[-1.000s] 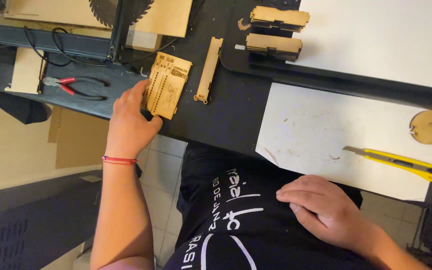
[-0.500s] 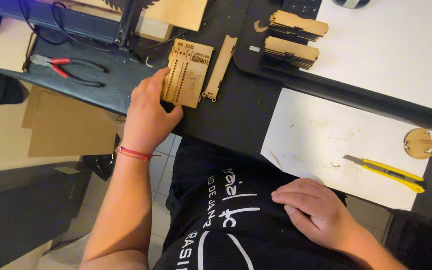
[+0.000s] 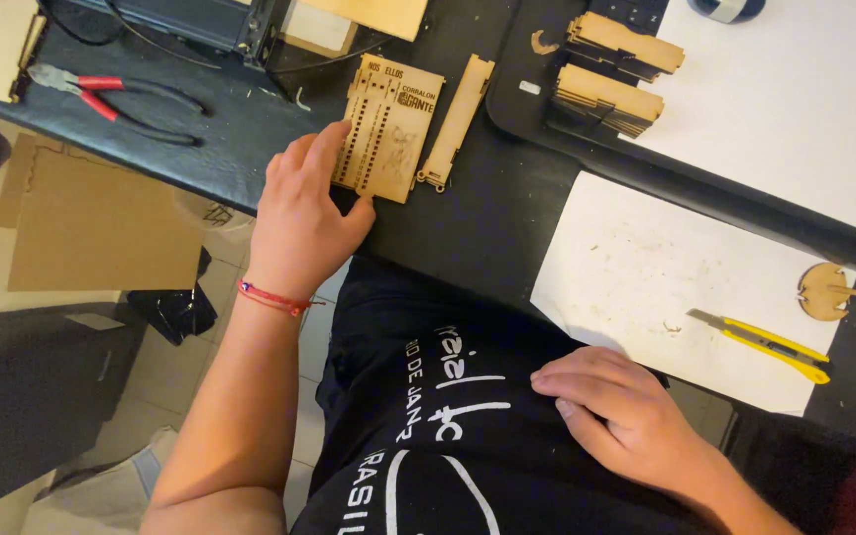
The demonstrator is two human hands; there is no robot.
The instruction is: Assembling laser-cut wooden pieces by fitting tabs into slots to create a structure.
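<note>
Head view. Left hand [image 3: 301, 220] flat on the black desk [image 3: 468, 223], fingers spread and loose, fingertips [image 3: 327, 149] pressing the left edge of a thin, pale, laser-cut rectangular plywood panel [image 3: 389, 127] with rows of small holes and dark engraved markings; grip apart, clamped on nothing. Panel flat on the desk, close to the desk's near edge. Just right of the panel, almost touching, a narrow notched plywood strip [image 3: 457, 123]. Left of the panel, well apart, red-handled pliers [image 3: 111, 99]. Right of the panel, two stacks of cut plywood pieces [image 3: 611, 84] on a dark tray, then a scuffed white paper sheet [image 3: 666, 287] carrying a yellow utility knife [image 3: 765, 343], and beyond it a round plywood disc with a stick [image 3: 829, 292].

Right hand [image 3: 618, 408] resting on the black printed shirt [image 3: 428, 416], below the panel and clear of the desk, fingers loosely curled, holding nothing.

Likely handling of the panel: light, stiff, dry and not slippery, but brittle along the hole rows and at the thin tabs. Best taken by the two long solid edges, thumb under one side after sliding it over the desk edge; no bending across the perforations.
</note>
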